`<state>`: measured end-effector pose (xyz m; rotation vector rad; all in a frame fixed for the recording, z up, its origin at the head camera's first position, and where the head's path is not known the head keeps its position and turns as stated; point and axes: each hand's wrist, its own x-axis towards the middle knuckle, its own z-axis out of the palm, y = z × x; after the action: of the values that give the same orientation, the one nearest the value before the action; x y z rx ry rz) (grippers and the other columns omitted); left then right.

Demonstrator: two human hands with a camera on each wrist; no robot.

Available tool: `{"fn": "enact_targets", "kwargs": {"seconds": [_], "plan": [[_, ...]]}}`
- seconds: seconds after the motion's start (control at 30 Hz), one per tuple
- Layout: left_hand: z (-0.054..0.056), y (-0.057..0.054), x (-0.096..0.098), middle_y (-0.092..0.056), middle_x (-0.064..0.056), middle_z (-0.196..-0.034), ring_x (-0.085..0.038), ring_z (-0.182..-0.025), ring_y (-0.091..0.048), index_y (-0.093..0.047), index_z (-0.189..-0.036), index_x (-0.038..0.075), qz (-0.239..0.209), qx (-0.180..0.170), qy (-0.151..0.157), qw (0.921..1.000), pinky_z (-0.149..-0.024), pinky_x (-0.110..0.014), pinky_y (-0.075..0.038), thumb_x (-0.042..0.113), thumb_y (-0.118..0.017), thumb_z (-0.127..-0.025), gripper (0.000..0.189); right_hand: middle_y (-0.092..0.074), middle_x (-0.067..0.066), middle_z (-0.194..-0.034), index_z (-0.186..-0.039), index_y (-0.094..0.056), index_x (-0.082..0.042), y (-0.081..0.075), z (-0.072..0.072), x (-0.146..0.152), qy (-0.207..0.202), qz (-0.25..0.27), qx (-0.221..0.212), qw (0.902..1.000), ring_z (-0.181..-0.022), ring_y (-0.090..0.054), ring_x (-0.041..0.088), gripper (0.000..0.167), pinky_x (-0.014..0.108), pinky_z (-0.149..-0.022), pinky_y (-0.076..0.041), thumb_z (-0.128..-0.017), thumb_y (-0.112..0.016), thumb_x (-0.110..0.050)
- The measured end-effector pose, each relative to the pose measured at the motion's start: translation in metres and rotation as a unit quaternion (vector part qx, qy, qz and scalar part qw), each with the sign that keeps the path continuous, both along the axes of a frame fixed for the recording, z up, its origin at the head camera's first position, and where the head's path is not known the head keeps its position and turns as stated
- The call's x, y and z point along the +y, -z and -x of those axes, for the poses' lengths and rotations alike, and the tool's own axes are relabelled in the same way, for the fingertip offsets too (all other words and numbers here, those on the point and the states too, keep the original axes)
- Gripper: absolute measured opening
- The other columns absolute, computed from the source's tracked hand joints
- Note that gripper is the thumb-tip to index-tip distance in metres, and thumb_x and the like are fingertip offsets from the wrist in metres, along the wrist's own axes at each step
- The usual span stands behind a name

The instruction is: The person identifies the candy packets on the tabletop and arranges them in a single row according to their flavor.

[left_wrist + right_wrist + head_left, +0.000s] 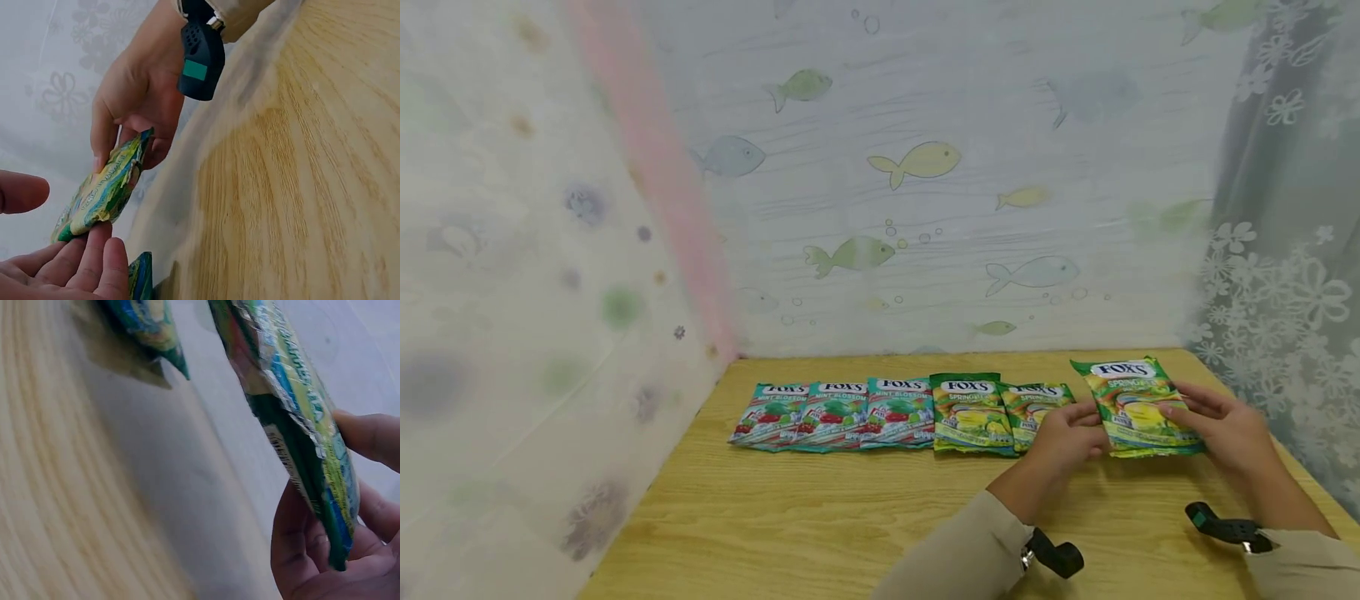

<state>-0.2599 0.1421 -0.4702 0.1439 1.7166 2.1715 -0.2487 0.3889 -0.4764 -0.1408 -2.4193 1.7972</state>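
My right hand (1228, 429) holds up a green and yellow FOX'S candy bag (1138, 410) by its right side, thumb on the front and fingers behind. In the right wrist view the bag (306, 419) appears edge-on between the thumb and fingers of the right hand (337, 550). My left hand (1067, 442) is at the bag's left edge. The left wrist view has the left hand (69, 269) with fingers extended at the bag's edge and the thumb apart from it. Behind the left hand, a second green candy bag (1030, 404) is partly hidden.
Another green bag (972, 417) stands in the row, left of the partly hidden one. Further left are three teal mint candy bags, the nearest (897, 417) beside the green ones. The wooden table (820, 517) meets a fish-patterned curtain (925, 292) at the back.
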Motion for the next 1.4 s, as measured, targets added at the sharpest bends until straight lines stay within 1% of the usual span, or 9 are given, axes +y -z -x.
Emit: {"fn": "enact_targets", "kwargs": {"seconds": [0.17,0.27,0.57,0.77,0.87,1.0,1.1,1.23,1.4], "plan": [[0.003,0.001,0.002,-0.070,-0.007,-0.130,-0.025,-0.115,-0.069,-0.070,-0.131,0.012,-0.003,-0.024,-0.028,0.9993,-0.093,-0.046,-0.058,-0.007,-0.067,-0.082,0.053,-0.062,-0.024,-0.120,-0.154,-0.049,-0.026,0.010,0.004,-0.002,-0.038,0.159,0.012,0.9864,-0.095,-0.068,-0.003,0.059,0.025,-0.073,-0.061,-0.100,-0.071,-0.018],[0.003,0.002,0.002,-0.069,-0.009,-0.133,-0.028,-0.119,-0.068,-0.070,-0.132,0.009,-0.005,-0.030,-0.033,0.9990,-0.094,-0.047,-0.058,-0.007,-0.067,-0.082,0.052,-0.065,-0.026,-0.110,-0.152,-0.052,-0.024,0.012,0.005,-0.002,-0.037,0.175,0.015,0.9837,-0.091,-0.070,0.001,0.058,0.025,-0.070,-0.061,-0.099,-0.072,-0.015],[0.002,0.010,0.003,-0.068,-0.012,-0.133,-0.029,-0.119,-0.068,-0.069,-0.132,0.005,0.003,-0.027,-0.052,0.9982,-0.091,-0.046,-0.057,-0.009,-0.065,-0.083,0.051,-0.055,-0.034,-0.110,-0.159,-0.035,0.002,0.015,0.006,-0.004,-0.020,-0.021,-0.007,0.9995,-0.094,-0.060,-0.015,0.078,0.017,-0.077,-0.057,-0.100,-0.072,-0.032],[0.003,0.013,0.005,-0.065,-0.015,-0.135,-0.035,-0.126,-0.064,-0.066,-0.134,0.001,-0.007,-0.031,-0.049,0.9983,-0.094,-0.045,-0.058,-0.009,-0.064,-0.082,0.053,-0.044,0.029,-0.150,-0.160,-0.031,0.005,0.014,0.005,-0.003,-0.021,-0.071,-0.044,0.9963,-0.093,-0.047,-0.022,0.084,0.014,-0.078,-0.055,-0.101,-0.066,-0.043],[0.002,0.012,0.007,-0.065,-0.015,-0.135,-0.034,-0.125,-0.065,-0.065,-0.135,0.000,0.001,-0.032,-0.050,0.9982,-0.093,-0.044,-0.058,-0.009,-0.066,-0.082,0.053,-0.027,0.038,-0.160,-0.159,-0.029,0.008,0.013,0.004,-0.004,-0.023,-0.089,-0.056,0.9942,-0.092,-0.042,-0.024,0.086,0.011,-0.077,-0.053,-0.102,-0.064,-0.045],[0.000,0.008,0.005,-0.063,-0.012,-0.138,-0.028,-0.119,-0.067,-0.063,-0.138,0.000,0.026,-0.019,-0.038,0.9988,-0.087,-0.043,-0.056,-0.005,-0.068,-0.085,0.054,-0.068,-0.003,-0.126,-0.158,-0.034,0.007,0.012,0.004,-0.001,-0.016,-0.087,-0.065,0.9939,-0.091,-0.044,-0.025,0.084,0.018,-0.067,-0.051,-0.101,-0.067,-0.045],[-0.002,0.003,0.003,-0.061,-0.011,-0.141,-0.027,-0.116,-0.067,-0.062,-0.140,0.002,0.044,-0.003,-0.026,0.9987,-0.087,-0.044,-0.054,-0.001,-0.070,-0.088,0.053,-0.053,-0.036,-0.109,-0.157,-0.038,0.004,0.012,0.004,0.003,-0.010,-0.086,-0.066,0.9940,-0.100,-0.052,-0.014,0.084,0.023,-0.067,-0.050,-0.099,-0.069,-0.048],[-0.006,-0.003,0.002,-0.062,-0.009,-0.140,-0.028,-0.114,-0.068,-0.065,-0.138,0.004,0.066,-0.005,-0.029,0.9974,-0.090,-0.046,-0.056,0.002,-0.071,-0.088,0.050,-0.051,-0.036,-0.112,-0.158,-0.038,0.002,0.012,0.004,0.006,-0.014,-0.107,-0.076,0.9912,-0.115,-0.055,0.001,0.086,0.021,-0.082,-0.055,-0.097,-0.069,-0.052],[-0.008,-0.006,0.004,-0.065,-0.008,-0.135,-0.027,-0.112,-0.068,-0.067,-0.134,0.003,0.071,-0.024,-0.047,0.9961,-0.091,-0.046,-0.057,0.002,-0.073,-0.087,0.047,-0.060,-0.015,-0.137,-0.158,-0.036,0.004,0.013,0.006,0.003,-0.017,-0.122,-0.079,0.9893,-0.097,-0.044,-0.022,0.084,0.032,-0.092,-0.058,-0.099,-0.068,-0.047]]}}
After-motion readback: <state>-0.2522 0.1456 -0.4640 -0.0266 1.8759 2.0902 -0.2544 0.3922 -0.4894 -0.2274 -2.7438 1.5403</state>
